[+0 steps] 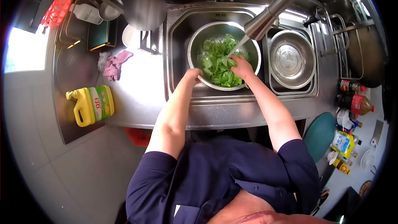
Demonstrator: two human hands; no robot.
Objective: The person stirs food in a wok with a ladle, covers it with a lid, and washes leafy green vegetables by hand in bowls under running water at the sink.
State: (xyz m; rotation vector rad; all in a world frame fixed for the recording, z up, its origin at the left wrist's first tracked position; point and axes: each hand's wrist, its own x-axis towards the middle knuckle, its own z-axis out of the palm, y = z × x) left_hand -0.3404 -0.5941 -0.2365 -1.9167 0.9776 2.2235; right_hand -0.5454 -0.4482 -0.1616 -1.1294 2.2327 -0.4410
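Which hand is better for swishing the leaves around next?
Probably the right hand: its fingers are in the green leaves, close to the running water. The left hand is at the metal bowl's rim, seemingly steadying it.

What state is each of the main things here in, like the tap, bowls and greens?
Tap: running
Bowl: in the sink under the tap, holding greens
Greens: loose, wet under the stream
Left hand: gripping the bowl's rim
Right hand: among the greens
Second bowl: no greens inside; water, can't tell
Cloth: crumpled
Jug: upright
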